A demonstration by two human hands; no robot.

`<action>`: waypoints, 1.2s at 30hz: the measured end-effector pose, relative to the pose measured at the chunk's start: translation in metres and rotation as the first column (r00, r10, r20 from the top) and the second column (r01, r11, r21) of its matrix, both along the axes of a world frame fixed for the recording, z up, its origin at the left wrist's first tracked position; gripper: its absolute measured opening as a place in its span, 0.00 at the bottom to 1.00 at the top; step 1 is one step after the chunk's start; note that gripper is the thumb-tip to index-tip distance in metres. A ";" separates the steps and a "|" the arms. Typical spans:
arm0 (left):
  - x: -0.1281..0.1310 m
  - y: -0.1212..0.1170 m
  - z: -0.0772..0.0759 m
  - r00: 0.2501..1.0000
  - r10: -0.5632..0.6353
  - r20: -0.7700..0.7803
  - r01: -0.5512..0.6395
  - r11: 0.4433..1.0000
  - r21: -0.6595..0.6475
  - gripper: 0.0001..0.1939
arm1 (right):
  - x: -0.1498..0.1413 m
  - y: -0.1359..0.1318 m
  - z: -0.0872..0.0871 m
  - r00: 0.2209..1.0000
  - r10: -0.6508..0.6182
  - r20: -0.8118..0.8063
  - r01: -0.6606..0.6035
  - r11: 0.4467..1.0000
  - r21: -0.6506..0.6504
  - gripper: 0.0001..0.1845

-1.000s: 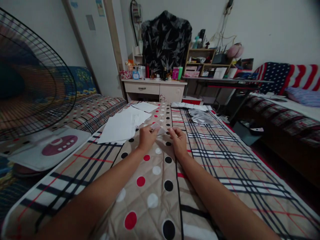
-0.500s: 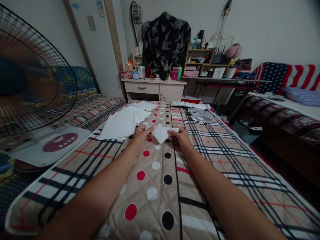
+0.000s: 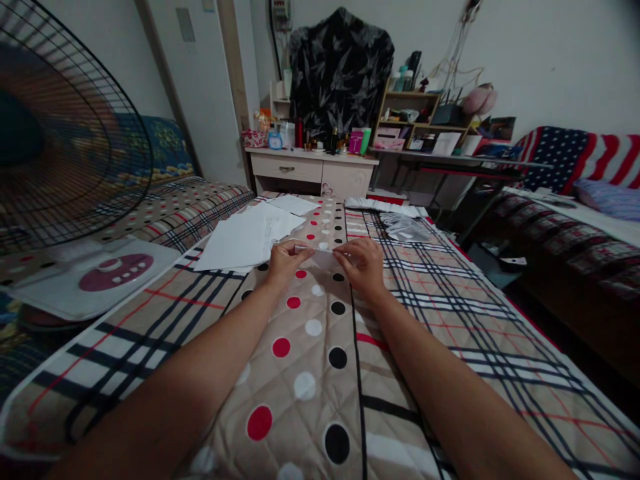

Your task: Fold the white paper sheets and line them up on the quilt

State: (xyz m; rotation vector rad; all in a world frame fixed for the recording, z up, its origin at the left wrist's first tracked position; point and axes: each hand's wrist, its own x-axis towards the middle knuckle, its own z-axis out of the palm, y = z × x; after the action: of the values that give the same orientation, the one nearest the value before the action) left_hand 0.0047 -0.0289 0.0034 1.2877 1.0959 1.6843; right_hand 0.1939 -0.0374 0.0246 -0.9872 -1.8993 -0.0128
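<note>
Between my two hands is a small folded piece of white paper (image 3: 324,257), tilted so that mostly its thin top edge and a faint triangular part show. My left hand (image 3: 286,262) pinches its left end between thumb and fingers. At the other end, my right hand (image 3: 363,264) has thumb and fingertips closed on the paper, its fingers curled over the top. Both hands are above the dotted middle strip of the quilted bedspread (image 3: 320,373). Left of them lie overlapping white paper sheets (image 3: 235,240).
A row of folded white papers (image 3: 385,207) and a clear plastic packet (image 3: 405,228) lie at the far right of the bed. On the left stands a large fan (image 3: 65,133) with a white and purple base (image 3: 117,272). A dresser (image 3: 310,175) stands beyond the bed.
The folded paper has tipped from showing its triangular face to nearly edge-on. My right hand has turned, its fingers now curled over the top. The view has shifted slightly.
</note>
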 end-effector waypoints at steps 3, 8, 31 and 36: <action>0.003 -0.001 -0.001 1.000 -0.010 -0.019 0.010 1.000 0.001 0.11 | -0.004 -0.002 -0.001 0.998 0.000 0.058 -0.001 1.000 0.014 0.07; 0.002 0.000 -0.002 0.997 -0.023 -0.070 0.024 1.000 0.002 0.10 | -0.004 -0.002 -0.002 0.993 -0.020 0.115 0.016 0.999 0.028 0.06; 0.005 -0.028 0.029 0.266 0.594 -0.759 0.135 0.757 0.639 0.05 | -0.010 -0.004 0.000 0.954 -0.063 0.291 -0.021 0.961 0.277 0.08; 0.004 -0.024 0.025 0.282 0.601 -0.748 0.154 0.741 0.653 0.05 | -0.007 -0.001 -0.002 0.952 -0.036 0.305 -0.049 0.963 0.265 0.07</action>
State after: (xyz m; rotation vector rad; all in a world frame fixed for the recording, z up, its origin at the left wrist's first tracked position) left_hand 0.0091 -0.0530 0.0286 2.9973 1.4539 1.4383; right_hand 0.1866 -0.0384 0.0226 -0.8268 -2.1138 -0.4346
